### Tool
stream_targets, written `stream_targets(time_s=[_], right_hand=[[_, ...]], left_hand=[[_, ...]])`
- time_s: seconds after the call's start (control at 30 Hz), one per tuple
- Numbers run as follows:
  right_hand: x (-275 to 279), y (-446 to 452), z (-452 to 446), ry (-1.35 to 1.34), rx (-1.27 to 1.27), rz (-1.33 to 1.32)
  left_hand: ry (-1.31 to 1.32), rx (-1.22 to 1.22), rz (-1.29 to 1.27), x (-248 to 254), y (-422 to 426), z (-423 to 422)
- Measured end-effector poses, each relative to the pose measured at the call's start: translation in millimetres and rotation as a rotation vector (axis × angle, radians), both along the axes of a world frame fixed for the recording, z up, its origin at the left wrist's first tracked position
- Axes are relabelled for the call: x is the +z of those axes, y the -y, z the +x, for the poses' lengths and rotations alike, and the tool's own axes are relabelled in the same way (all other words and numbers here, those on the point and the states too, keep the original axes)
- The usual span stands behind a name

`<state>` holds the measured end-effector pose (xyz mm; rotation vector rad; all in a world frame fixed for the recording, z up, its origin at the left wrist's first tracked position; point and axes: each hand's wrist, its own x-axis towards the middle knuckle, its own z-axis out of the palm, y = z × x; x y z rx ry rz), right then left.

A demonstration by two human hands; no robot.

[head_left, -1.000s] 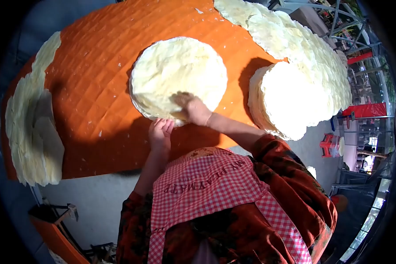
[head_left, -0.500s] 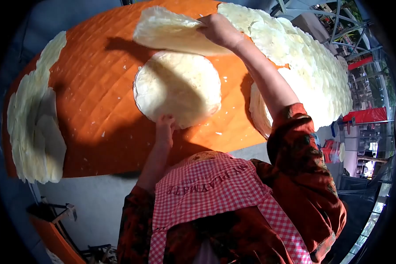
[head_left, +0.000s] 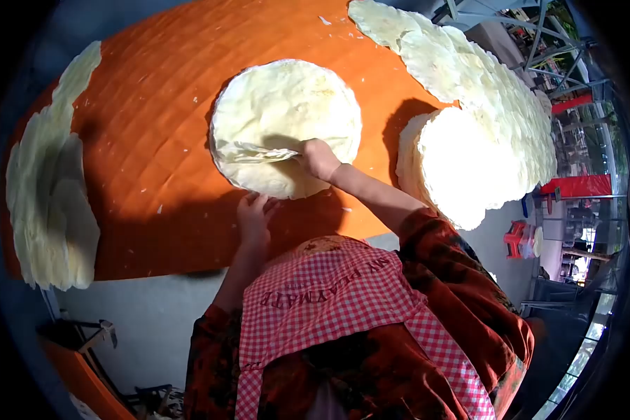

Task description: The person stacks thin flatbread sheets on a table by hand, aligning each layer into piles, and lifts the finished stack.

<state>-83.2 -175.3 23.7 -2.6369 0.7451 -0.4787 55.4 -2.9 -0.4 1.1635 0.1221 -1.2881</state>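
Observation:
A round stack of thin, pale flatbread sheets lies on the orange table covering. My right hand is closed on the near edge of the top sheet, which is bunched into a fold and lies over the stack. At the stack's near rim is my left hand, fingers apart and fingertips against or just beside the edge; the exact contact is hard to make out. To the right stands a taller stack of flatbread sheets, brightly lit.
Overlapping sheets cover the table's left end, and more overlapping sheets spread along the far right. Small pale flakes dot the orange covering. A red stool stands on the floor at right. An orange panel is at lower left.
My right hand has brought the raised sheet from beyond the stack toward me and down onto it. My left hand has shifted slightly nearer my body, at the stack's rim.

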Motion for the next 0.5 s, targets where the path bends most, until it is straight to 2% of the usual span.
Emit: stream_targets(time_s=[0.03,0.07,0.1,0.17,0.2,0.3,0.33,0.37,0.43,0.47,0.5], right_hand=[[-7.7,11.2,0.7,-0.107,-0.01,-0.071],[19.5,-9.1,8.1,-0.086,-0.021,-0.151],[27.8,-20.6,10.2,-0.24,0.026,-0.071],[2.6,-46.9,4.0,-0.139,0.042,-0.15],[4.8,-56.5,2.3,-0.17,0.007,-0.031],[10.8,-64.4,6.9,-0.062,-0.057,-0.089],[4.3,-57.7,6.4,-0.041,-0.029,-0.006],[0.0,-35.7,9.7,-0.015,0.004,0.064],[102.0,11.3,34.4,-0.296,-0.146,0.469],[72.0,69.8,43.4,-0.537,-0.155,0.15],[84.8,111.5,35.0,-0.135,-0.212,0.183]], left_hand=[[0.016,-0.012,-0.047,-9.9,2.3,0.6],[0.031,-0.021,-0.091,-11.8,3.9,1.1],[0.014,0.006,-0.142,-13.2,3.3,0.2],[-0.013,0.052,-0.256,-5.1,9.7,1.1],[-0.096,-0.019,-0.257,-19.8,11.6,9.0],[-0.16,0.024,-0.345,5.1,11.5,8.1],[-0.143,-0.049,-0.386,6.8,10.8,9.8],[-0.08,-0.069,-0.311,3.1,15.7,10.2],[0.041,-0.096,-0.149,-12.2,18.1,6.4],[0.002,-0.113,-0.129,-13.4,19.9,9.9],[0.015,-0.137,-0.117,-1.6,22.1,9.0]])
